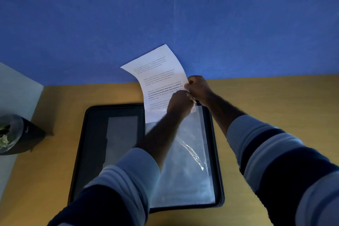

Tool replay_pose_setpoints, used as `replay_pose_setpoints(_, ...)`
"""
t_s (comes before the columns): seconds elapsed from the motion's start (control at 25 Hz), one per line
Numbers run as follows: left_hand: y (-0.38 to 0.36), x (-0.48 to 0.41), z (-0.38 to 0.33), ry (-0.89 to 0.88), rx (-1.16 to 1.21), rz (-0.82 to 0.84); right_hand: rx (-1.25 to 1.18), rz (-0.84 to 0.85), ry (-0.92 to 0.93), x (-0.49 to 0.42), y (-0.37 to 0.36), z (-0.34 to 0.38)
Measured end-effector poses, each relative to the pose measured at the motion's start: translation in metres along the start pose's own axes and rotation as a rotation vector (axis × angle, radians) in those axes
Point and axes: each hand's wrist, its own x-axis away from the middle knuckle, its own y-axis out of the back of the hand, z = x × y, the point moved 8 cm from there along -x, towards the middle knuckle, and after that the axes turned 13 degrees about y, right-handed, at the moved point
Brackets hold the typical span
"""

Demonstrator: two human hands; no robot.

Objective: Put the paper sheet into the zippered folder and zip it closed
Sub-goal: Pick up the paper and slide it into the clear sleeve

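Note:
A black zippered folder [88,145] lies open and flat on the wooden table. Its right half holds clear plastic sleeves [190,167]. A white paper sheet [159,75] with printed text stands upright over the sleeves' top edge, curling back towards the wall, its bottom edge at the sleeve opening. My right hand [199,88] pinches the sheet's right edge. My left hand [180,103] grips at the sleeve's top right corner against the sheet's lower part; whether it holds the sleeve or the paper is unclear.
A dark pot with a plant [12,134] stands at the table's left edge. A blue wall [165,14] rises right behind the table [266,101]. A pale partition [16,86] closes the left side.

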Motion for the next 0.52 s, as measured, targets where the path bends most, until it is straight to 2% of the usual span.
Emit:
replay_pose_setpoints(0.12,-0.003,-0.007,0.001,0.007,-0.012,0.028,0.066,0.058,0.014,-0.001,0.002,-0.005)
replay_pose_setpoints(0.24,-0.002,-0.011,0.024,0.013,0.049,0.125,0.107,0.107,0.030,-0.001,0.003,-0.011)
replay_pose_setpoints(0.32,-0.001,-0.015,0.045,0.001,-0.016,0.163,0.108,0.133,0.017,0.000,0.004,-0.015)
replay_pose_setpoints(0.52,0.015,-0.018,0.065,0.042,-0.003,0.058,0.083,0.219,0.001,0.004,-0.002,-0.017)
